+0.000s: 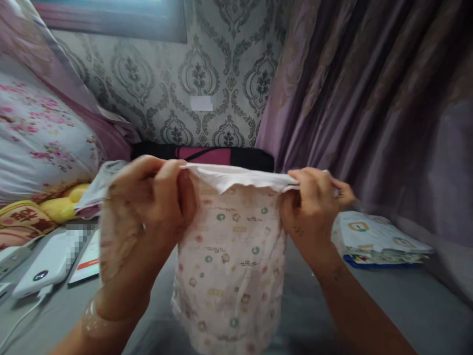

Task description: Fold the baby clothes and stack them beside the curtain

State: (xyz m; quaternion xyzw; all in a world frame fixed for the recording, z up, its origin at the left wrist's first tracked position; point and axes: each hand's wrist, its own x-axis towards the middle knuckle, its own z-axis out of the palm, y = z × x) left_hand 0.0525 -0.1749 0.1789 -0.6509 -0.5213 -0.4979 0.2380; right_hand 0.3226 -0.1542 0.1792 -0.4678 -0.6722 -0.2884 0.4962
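Observation:
I hold up a thin white cloth (231, 256) printed with small coloured figures; it hangs down in front of me over a grey bed surface (388, 301). My left hand (155, 197) is closed on the cloth's upper left corner, with part of the fabric draped over my left wrist. At the upper right corner my right hand (308, 209) pinches the top edge. The top edge is stretched level between the two hands.
A folded stack of printed cloths (377, 239) lies to the right. A white power bank (48, 266) with a cable, a card and a floral pillow (40, 133) are at left. A dark bag (221, 157) lies by the patterned wall; purple curtains (369, 98) hang at right.

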